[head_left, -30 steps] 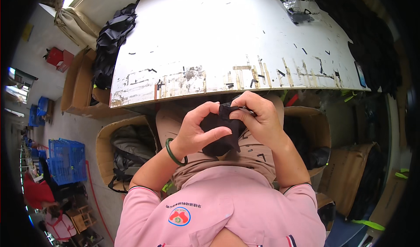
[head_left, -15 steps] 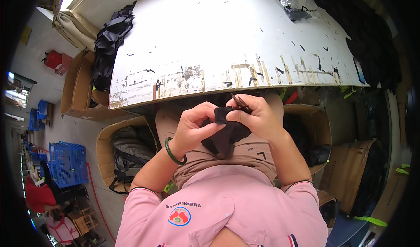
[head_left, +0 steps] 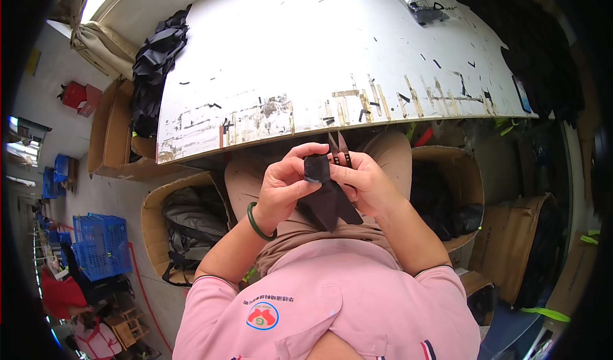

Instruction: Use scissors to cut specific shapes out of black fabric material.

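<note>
Just in front of the table edge, above my lap, my left hand [head_left: 285, 180] pinches a piece of black fabric [head_left: 327, 205] by its upper end. The rest of the cloth hangs down toward my thighs. My right hand [head_left: 365, 180] holds thread snips [head_left: 339, 149], their two pointed blades apart and aimed up toward the table. Its thumb and fingertips also touch the fabric beside my left fingers. A dark green bangle [head_left: 260, 225] circles my left wrist.
Black scraps dot the worn white table [head_left: 287, 47]. A black fabric pile [head_left: 156, 60] lies at its left end, a plastic bag [head_left: 423, 2] at far right. Cardboard boxes [head_left: 153, 200] flank my legs. Blue crates [head_left: 102, 245] stand on the floor at left; a person [head_left: 96, 341] sits there.
The snips have swung upright in my right hand, blades now pointing at the table. The fabric has turned, its upper end now facing up between my left fingers.
</note>
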Available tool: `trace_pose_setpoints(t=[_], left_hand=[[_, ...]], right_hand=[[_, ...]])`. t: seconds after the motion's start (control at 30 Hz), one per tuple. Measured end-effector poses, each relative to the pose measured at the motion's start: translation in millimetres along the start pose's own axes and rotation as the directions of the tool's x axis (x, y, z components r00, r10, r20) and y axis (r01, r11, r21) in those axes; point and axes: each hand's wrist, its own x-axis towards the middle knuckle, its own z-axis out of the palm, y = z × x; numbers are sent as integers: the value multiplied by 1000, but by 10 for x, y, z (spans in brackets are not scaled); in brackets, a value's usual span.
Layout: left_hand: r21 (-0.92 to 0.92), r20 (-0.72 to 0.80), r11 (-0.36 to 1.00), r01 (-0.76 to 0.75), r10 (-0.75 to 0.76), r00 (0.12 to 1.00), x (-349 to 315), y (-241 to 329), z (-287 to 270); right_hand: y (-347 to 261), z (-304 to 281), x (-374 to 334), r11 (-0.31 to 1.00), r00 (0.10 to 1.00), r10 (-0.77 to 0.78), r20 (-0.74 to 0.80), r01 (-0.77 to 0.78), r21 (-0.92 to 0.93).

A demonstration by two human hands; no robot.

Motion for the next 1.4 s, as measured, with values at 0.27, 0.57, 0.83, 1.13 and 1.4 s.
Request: trace_pose_setpoints(t=[0.27, 0.57, 0.83, 1.13, 1.4], left_hand=[[91, 69, 996, -9, 3, 998, -16, 70, 17], [347, 27, 897, -274, 283, 959, 3, 59, 25], [405, -108, 847, -345, 419, 901, -13, -47, 37], [465, -61, 817, -340, 413, 909, -56, -107, 76], [527, 39, 754, -394, 441, 897, -49, -112, 75]], right_hand=[[-21, 1, -25, 997, 998, 60, 0, -60, -53], [-96, 52, -95, 521, 812, -582, 44, 414, -746], [111, 142, -400, 882, 989, -147, -7, 128, -454], [182, 184, -262, 652, 923, -383, 20, 286, -702], [111, 217, -266, 428, 865, -495, 79, 322, -844]])
